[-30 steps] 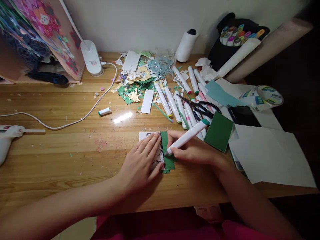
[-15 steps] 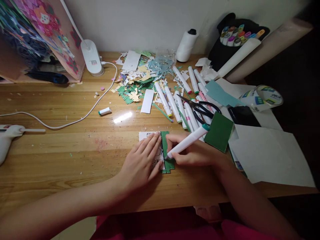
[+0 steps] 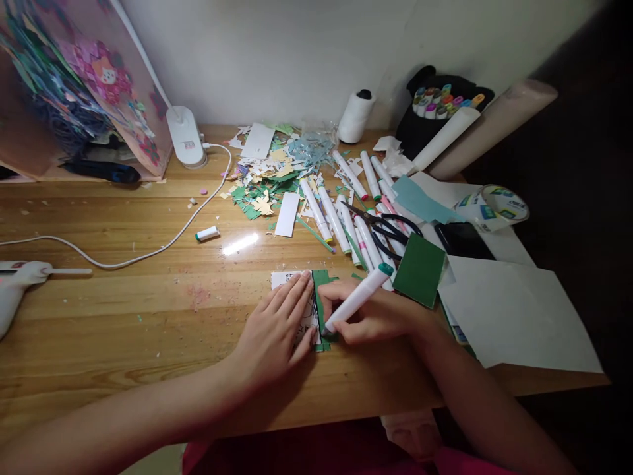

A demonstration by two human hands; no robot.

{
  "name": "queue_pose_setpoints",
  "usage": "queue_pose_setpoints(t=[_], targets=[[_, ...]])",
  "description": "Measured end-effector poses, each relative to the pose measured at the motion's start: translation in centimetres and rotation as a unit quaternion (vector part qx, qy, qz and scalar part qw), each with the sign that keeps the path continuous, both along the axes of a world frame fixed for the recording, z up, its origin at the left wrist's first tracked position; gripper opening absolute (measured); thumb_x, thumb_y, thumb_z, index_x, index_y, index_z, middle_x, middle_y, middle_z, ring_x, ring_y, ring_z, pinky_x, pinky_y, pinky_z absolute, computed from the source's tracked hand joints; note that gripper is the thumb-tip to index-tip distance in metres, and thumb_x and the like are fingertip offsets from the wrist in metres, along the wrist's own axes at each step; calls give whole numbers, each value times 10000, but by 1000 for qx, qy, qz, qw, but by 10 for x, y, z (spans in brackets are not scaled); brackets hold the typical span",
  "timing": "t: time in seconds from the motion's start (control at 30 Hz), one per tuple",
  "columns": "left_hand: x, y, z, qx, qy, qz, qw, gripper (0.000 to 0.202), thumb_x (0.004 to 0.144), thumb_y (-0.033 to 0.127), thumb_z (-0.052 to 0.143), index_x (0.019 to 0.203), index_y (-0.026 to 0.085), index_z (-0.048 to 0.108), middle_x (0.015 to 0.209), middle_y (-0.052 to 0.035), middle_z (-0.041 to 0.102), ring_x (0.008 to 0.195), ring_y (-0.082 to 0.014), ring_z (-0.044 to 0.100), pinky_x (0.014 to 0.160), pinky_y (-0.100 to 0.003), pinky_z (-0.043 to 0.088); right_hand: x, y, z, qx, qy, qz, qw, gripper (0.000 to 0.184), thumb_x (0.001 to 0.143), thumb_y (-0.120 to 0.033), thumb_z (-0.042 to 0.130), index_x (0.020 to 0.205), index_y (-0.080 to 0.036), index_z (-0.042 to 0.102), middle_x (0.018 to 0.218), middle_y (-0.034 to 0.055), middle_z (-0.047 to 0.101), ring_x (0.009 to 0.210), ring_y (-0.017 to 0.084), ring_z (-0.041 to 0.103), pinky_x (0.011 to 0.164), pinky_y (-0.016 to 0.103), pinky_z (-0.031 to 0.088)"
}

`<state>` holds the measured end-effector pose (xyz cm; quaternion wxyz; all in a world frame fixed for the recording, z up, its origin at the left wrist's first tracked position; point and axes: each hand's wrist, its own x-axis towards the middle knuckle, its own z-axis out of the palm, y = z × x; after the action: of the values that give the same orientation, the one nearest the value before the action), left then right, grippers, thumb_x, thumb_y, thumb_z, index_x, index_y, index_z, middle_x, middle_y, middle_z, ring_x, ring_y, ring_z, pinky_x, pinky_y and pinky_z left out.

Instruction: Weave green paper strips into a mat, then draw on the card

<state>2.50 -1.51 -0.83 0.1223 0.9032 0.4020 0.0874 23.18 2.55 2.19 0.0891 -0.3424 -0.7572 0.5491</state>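
My left hand (image 3: 275, 330) lies flat, fingers stretched out, pressing a small white printed paper (image 3: 283, 279) onto the wooden desk (image 3: 123, 310). A green paper strip (image 3: 322, 297) lies along the paper's right edge. My right hand (image 3: 380, 315) grips a white marker with a green end cap (image 3: 357, 299). Its tip touches the lower part of the green strip, right beside my left fingertips.
Several white markers (image 3: 336, 211), black scissors (image 3: 390, 224) and a green card square (image 3: 420, 269) lie behind my hands. Paper scraps (image 3: 270, 175), a white sheet (image 3: 514, 310), a tape roll (image 3: 492, 206), a marker case (image 3: 435, 105), a thread spool (image 3: 355, 116), a lamp base (image 3: 186, 136), its cable and a glue gun (image 3: 14, 284) surround them.
The marker tip has slid down the green strip toward me. The view has shifted a little; my left hand still presses the paper.
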Motion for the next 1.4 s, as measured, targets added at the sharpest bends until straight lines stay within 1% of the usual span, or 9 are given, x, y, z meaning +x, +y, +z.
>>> queue_pose_setpoints(t=[0.3, 0.47, 0.57, 0.7, 0.8, 0.9, 0.97, 1.17, 1.4], targets=[[-1, 0, -2, 12, 6, -2, 1000, 602, 935, 361, 413, 1437, 55, 283, 1507, -114, 303, 1382, -226, 274, 1115, -372, 276, 2, 1, -5, 7, 6, 25, 1000, 119, 670, -86, 564, 719, -183, 514, 691, -25, 598, 631, 110, 504, 523, 195, 355], [-1, 0, -1, 6, 8, -3, 1000, 585, 939, 357, 401, 1434, 64, 298, 1509, -117, 298, 1383, -229, 273, 1118, -380, 275, 4, 2, -8, -27, 28, 35, 999, 96, 698, -120, 582, 752, -176, 526, 730, -8, 605, 659, 122, 523, 549, 206, 382], [-1, 1, -1, 1, 2, -2, 1000, 587, 938, 355, 405, 1436, 65, 293, 1506, -119, 304, 1382, -231, 275, 1121, -382, 272, 6, 3, -6, -83, 50, 31, 995, 84, 717, -171, 596, 764, -170, 527, 727, -3, 593, 638, 118, 518, 530, 207, 377], [-2, 1, -2, -7, -15, 0, 1000, 597, 943, 374, 415, 1447, 86, 275, 1506, -112, 309, 1381, -232, 277, 1124, -385, 276, 9, 4, 0, -145, 97, -57, 983, 108, 755, -253, 588, 762, -171, 519, 639, -22, 565, 575, 107, 506, 509, 206, 362], [-3, 0, -2, -17, -26, -2, 1000, 594, 952, 381, 407, 1458, 112, 251, 1509, -104, 305, 1380, -229, 279, 1118, -394, 289, 10, 8, 0, -93, 141, -175, 970, 119, 772, -278, 581, 744, -179, 520, 611, -33, 551, 572, 108, 507, 540, 224, 382], [-2, 0, 0, -20, -27, -6, 999, 597, 956, 374, 402, 1464, 110, 233, 1512, -111, 295, 1381, -231, 277, 1117, -402, 292, 8, 11, -5, -35, 183, -297, 937, 106, 799, -279, 532, 748, -187, 524, 638, -27, 567, 599, 114, 526, 589, 246, 412], [-1, 2, 1, -22, -23, -9, 999, 601, 955, 376, 400, 1465, 104, 231, 1507, -121, 301, 1380, -238, 281, 1113, -412, 298, 5, 13, -9, -23, 200, -348, 915, 109, 810, -293, 512, 774, -191, 523, 656, -24, 579, 621, 121, 547, 615, 256, 427], [3, 5, 5, -33, -3, -17, 999, 622, 943, 380, 427, 1458, 81, 243, 1503, -137, 305, 1371, -254, 299, 1108, -413, 309, -1, 13, -18, 16, 150, -379, 913, 179, 846, -351, 528, 921, -190, 554, 787, -1, 607, 676, 127, 561, 590, 241, 426], [3, 4, 3, -50, -11, -16, 999, 658, 930, 373, 448, 1468, 85, 202, 1527, -127, 249, 1396, -243, 236, 1128, -412, 271, -6, 10, -23, 78, 104, -385, 914, 220, 816, -385, 610, 791, -196, 500, 715, -37, 511, 602, 107, 492, 550, 233, 392]])
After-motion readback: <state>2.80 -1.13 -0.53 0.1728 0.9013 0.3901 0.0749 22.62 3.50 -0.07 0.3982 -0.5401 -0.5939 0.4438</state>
